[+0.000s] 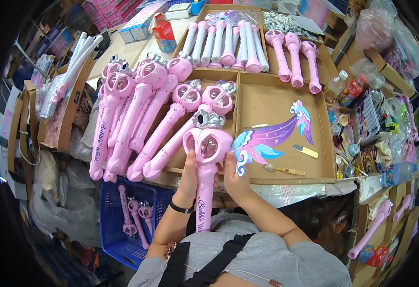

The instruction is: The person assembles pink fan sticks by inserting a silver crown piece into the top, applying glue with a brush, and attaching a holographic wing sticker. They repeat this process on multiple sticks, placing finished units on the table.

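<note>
Upright in front of my chest is a pink toy bubble wand (204,179) with a silver gem crown on top and round windows in its head. My left hand (188,178) grips it from the left, thumb up along the head's lower edge. From the right, my right hand (236,181) closes on the same wand, thumb by the side of the head. A purple, pink and blue wing piece (264,143) spreads out from beside that thumb; whether it is fixed to the wand or pinched there I cannot tell. Both hands' other fingers are mostly hidden behind the wand.
Several finished-looking pink wands (145,105) lie piled at left. A cardboard tray (286,174) holds another wing piece (304,119), a yellow cutter (306,151) and a small brush (286,169). White-and-pink handles (226,45) lie behind. A blue crate (118,239) stands low left.
</note>
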A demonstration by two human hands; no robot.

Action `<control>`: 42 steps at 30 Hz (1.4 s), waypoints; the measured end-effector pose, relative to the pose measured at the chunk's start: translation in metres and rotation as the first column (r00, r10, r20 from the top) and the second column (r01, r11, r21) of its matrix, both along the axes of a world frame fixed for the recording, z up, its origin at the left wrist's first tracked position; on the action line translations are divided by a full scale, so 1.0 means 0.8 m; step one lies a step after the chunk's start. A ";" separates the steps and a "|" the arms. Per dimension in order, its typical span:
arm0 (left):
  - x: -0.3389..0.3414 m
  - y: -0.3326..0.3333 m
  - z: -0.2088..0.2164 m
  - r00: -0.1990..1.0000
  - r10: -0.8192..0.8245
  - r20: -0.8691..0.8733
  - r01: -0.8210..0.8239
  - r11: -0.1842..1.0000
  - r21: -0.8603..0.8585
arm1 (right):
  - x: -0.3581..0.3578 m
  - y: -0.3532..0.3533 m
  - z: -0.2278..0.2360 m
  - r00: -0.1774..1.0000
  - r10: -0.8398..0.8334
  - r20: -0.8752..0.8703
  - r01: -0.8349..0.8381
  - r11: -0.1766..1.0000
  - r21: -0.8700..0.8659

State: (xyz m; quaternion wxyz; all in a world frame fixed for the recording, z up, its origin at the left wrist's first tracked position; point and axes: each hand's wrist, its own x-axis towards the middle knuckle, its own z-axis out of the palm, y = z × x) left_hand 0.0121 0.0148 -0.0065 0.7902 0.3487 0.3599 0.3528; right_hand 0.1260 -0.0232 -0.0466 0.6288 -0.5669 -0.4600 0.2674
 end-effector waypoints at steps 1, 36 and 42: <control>-0.001 0.000 0.000 1.000 -0.010 0.016 0.010 1.000 0.007 | -0.005 0.004 -0.003 0.943 0.056 -0.327 -0.097 0.989 -0.110; 0.003 -0.016 -0.021 1.000 0.022 0.019 -0.022 1.000 -0.006 | 0.349 -0.049 0.048 0.697 0.210 0.685 0.399 0.680 -0.615; -0.008 -0.012 -0.016 0.996 -0.028 0.086 0.029 0.999 -0.015 | 0.368 0.019 -0.015 0.267 0.323 0.908 0.599 0.683 -0.418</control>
